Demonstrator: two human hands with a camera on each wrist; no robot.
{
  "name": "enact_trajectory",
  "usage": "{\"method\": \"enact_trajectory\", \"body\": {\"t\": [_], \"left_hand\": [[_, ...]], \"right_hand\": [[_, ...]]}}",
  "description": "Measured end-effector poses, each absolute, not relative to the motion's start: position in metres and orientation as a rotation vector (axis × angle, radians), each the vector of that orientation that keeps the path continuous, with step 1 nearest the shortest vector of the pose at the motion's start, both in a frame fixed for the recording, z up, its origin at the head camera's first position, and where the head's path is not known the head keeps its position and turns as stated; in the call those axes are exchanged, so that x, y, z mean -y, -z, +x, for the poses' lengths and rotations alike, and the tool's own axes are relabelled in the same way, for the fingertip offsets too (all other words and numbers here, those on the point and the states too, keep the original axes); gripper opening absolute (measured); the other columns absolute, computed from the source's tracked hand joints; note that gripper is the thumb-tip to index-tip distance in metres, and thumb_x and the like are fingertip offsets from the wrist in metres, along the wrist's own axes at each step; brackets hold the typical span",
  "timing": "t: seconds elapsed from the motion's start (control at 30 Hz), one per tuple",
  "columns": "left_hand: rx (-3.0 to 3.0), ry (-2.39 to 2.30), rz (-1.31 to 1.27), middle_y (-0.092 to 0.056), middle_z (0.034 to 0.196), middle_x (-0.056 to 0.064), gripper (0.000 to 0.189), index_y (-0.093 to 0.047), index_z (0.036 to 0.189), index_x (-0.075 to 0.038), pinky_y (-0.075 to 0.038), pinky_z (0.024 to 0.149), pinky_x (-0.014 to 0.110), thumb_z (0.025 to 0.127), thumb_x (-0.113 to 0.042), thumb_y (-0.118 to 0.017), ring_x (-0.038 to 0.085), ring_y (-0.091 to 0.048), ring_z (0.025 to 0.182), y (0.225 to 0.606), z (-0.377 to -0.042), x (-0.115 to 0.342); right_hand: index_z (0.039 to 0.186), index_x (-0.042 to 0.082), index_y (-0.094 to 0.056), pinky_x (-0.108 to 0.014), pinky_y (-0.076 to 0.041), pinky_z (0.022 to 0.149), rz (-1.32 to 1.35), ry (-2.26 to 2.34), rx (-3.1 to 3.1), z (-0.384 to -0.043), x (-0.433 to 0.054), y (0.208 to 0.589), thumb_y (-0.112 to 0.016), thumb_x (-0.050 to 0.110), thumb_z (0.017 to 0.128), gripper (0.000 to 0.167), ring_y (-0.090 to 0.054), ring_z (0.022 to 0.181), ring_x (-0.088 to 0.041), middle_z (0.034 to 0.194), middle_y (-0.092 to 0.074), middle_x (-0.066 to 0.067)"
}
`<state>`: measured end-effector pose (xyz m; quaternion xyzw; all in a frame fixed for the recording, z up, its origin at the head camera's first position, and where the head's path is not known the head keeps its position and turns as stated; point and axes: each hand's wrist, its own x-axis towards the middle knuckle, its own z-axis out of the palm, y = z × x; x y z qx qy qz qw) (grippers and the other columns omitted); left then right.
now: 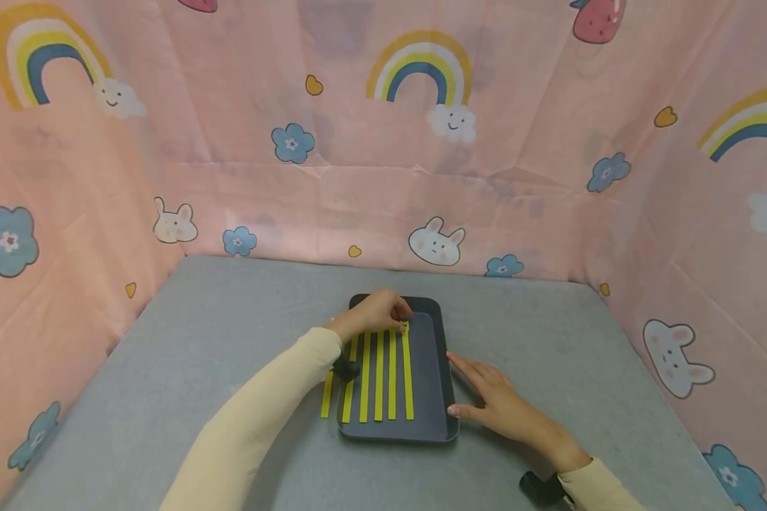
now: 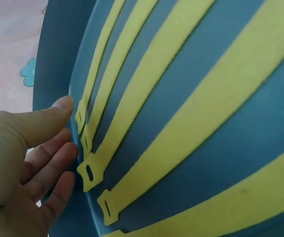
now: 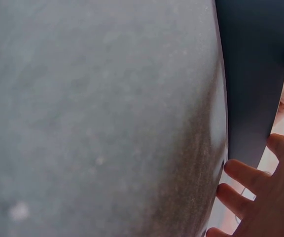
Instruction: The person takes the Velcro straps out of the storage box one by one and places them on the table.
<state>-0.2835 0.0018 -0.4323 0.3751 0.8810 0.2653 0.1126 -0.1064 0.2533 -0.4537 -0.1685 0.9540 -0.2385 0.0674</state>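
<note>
In front of me, five flat yellow strips with slotted ends lie lengthwise, side by side, in a dark grey rectangular tray with rounded corners on the grey desk. A sixth yellow strip lies just beside the tray's left edge. My left hand is over the tray's far end, at the tip of the rightmost strip, its fingers loosely bent, thumb apart from them, pinching nothing. My right hand touches the tray's right side, fingers extended.
</note>
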Motion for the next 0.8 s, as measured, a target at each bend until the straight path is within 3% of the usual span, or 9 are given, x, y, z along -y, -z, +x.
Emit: {"method": "enact_trajectory", "body": {"t": [0.8], "left_hand": [[-2.727, -0.6, 1.121, -0.073, 0.114, 0.006, 0.034, -0.072, 0.118, -0.009, -0.055, 0.09, 0.033, 0.087, -0.021, -0.077, 0.019, -0.068, 0.103, 0.439, -0.278, -0.013]], "right_hand": [[0.158, 0.032, -0.021, -0.07, -0.03, 0.106, -0.512, 0.721, -2.882, -0.108, -0.255, 0.457, -0.064, 0.06, 0.087, 0.087, -0.04, 0.139, -0.045, 0.155, -0.042, -0.014]]}}
